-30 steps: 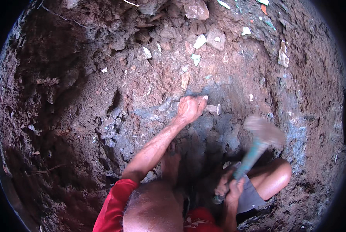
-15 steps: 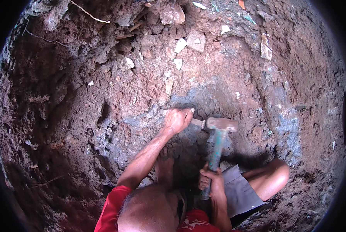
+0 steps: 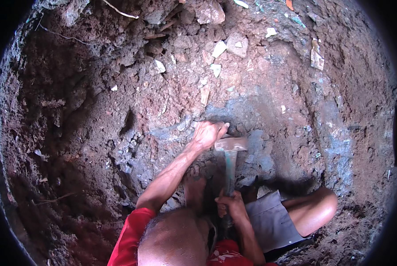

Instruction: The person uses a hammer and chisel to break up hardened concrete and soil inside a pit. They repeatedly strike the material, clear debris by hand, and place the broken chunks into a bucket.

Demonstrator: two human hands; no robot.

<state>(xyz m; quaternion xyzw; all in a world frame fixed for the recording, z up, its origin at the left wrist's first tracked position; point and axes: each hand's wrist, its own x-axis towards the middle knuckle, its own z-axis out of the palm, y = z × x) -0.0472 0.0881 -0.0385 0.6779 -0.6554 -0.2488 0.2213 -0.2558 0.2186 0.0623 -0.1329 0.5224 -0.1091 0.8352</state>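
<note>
My left hand (image 3: 210,134) is closed in a fist against the grey-brown ground. The chisel it grips is nearly all hidden now; the earlier frame shows its shaft on both sides of the fist. My right hand (image 3: 232,206) is wrapped round the lower handle of a sledgehammer (image 3: 230,170) with a worn, green-tinged shaft. Its blocky, dirt-coated head lies just right of and below my left fingers, covering the place where the chisel's struck end was.
Rough earth and rock surround me. Pale flat shards (image 3: 219,48) and a larger stone (image 3: 237,44) lie ahead. A thin root (image 3: 120,9) sticks out at the top left. My bent knee (image 3: 324,204) is on the right, my bare foot (image 3: 195,188) below my left hand.
The hammer has swung left, its head coming up to my left fist and over the chisel's end. The whole view has shifted slightly, so the ground appears further right.
</note>
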